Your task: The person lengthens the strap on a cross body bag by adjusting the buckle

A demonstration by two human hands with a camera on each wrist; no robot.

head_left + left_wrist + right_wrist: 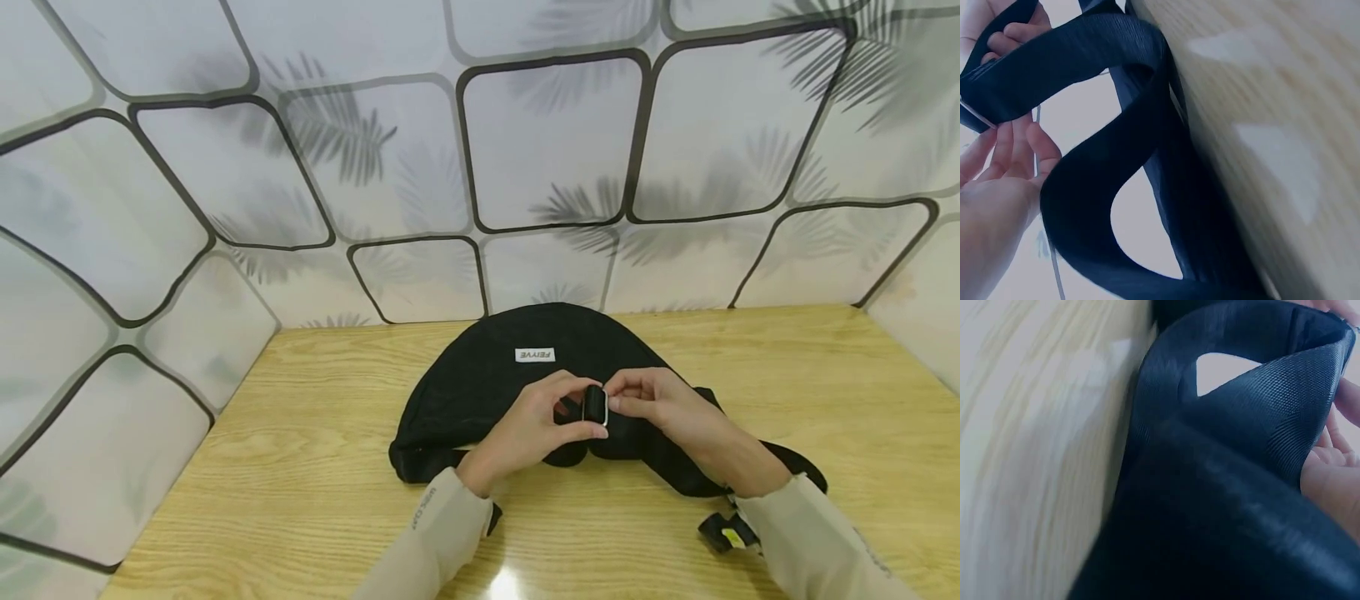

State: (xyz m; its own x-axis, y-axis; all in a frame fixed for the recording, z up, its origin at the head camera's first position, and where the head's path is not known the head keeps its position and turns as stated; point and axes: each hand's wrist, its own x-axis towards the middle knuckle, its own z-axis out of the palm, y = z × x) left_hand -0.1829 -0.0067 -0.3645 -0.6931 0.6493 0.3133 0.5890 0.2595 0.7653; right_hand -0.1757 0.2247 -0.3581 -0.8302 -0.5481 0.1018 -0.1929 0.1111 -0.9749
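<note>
A black half-moon bag (480, 392) with a white label (535, 355) lies on the table. Its wide black webbing strap (1097, 169) runs forward and loops up between the hands. My left hand (536, 421) pinches the strap at a thin metal slider (606, 410), thumb below and fingers above. On the slider's other side, my right hand (663, 408) holds the strap edge between thumb and fingertips. Seen from the right wrist, the folded strap (1241, 425) hides part of the right hand (1335, 481).
Pale wood table (300, 467) spreads around the bag. A patterned cloth wall (555, 150) stands behind and at the sides. Beside the right sleeve sits a small black piece with a yellow mark (726, 533). More strap (795, 462) lies under the right forearm.
</note>
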